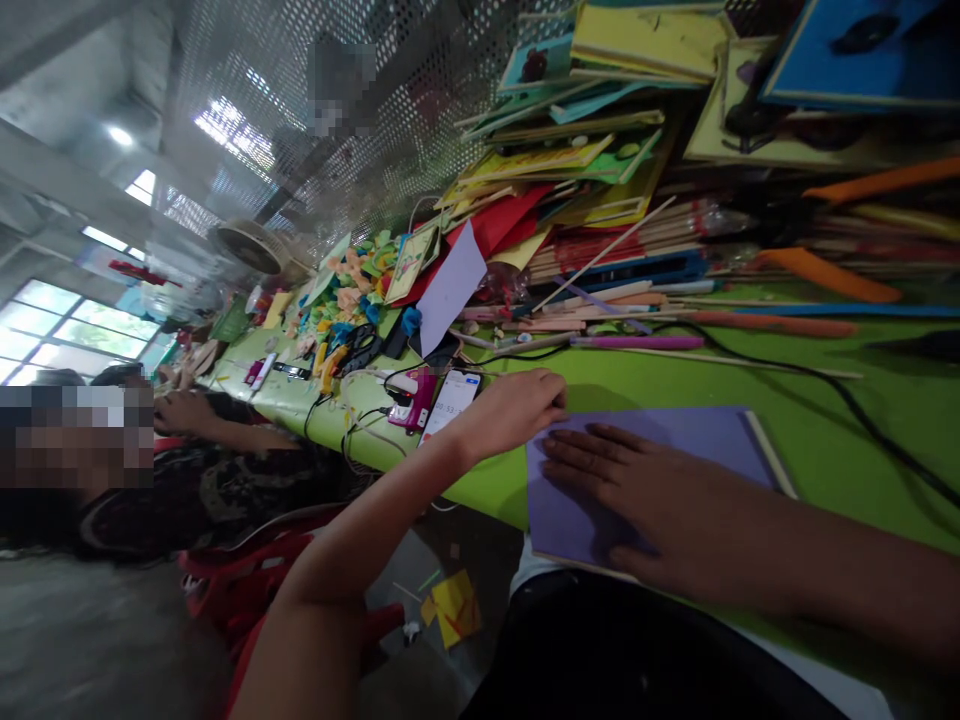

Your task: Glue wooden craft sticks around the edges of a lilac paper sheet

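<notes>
A purple sheet (675,450) lies on a thin board on the green table (825,400), right at the table's near edge. My right hand (645,495) rests flat on the sheet with its fingers stretched out and together, holding nothing. My left hand (517,405) reaches in from the lower left. Its fingers are curled and pinch the sheet's far left corner. A white phone (450,400) lies just left of that hand.
Wooden sticks (600,300), a black cable (825,385) and stacks of coloured boards (600,150) fill the table's far side. A pink item (416,400) and paper crafts (360,280) lie further left. Another person (180,410) sits at the left end. A yellow scrap (454,605) lies on the floor.
</notes>
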Motion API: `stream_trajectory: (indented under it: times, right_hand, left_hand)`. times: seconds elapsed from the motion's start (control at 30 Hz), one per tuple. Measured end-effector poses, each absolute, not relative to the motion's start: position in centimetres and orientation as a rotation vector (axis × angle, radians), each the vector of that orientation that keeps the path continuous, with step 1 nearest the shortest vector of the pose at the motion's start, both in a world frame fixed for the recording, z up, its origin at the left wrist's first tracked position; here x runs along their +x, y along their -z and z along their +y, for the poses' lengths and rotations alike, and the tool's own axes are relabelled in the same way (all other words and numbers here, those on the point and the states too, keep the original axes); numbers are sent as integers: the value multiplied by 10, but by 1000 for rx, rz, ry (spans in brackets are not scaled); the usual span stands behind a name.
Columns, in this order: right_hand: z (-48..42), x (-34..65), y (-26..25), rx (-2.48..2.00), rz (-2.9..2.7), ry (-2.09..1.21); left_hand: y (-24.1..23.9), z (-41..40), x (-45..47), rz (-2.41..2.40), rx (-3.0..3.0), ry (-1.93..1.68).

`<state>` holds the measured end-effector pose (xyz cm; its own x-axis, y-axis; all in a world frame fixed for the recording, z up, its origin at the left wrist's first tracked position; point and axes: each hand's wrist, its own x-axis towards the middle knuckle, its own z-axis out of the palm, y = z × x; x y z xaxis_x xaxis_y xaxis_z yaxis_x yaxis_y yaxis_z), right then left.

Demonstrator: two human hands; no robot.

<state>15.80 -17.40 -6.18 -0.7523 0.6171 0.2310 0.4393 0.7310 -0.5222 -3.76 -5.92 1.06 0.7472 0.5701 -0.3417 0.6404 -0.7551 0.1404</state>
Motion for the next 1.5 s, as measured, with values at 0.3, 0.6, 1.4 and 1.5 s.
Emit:
stream_trajectory:
  times: [0.3, 0.6, 1.4, 1.5]
  right_hand:
    - [-173, 158, 60, -813, -2548, -628]
    - [-175, 158, 61, -821, -2558, -593]
    - [-175, 158, 61, -841, -2549, -556]
    - [-176, 158, 61, -833, -2529, -556]
  left_hand:
    - [-11, -62, -33, 956, 2794, 520]
    - [-13, -59, -31, 973, 2695, 492]
    - [-11, -68, -27, 959, 2849, 621]
    - [-10, -66, -28, 949, 2840, 609]
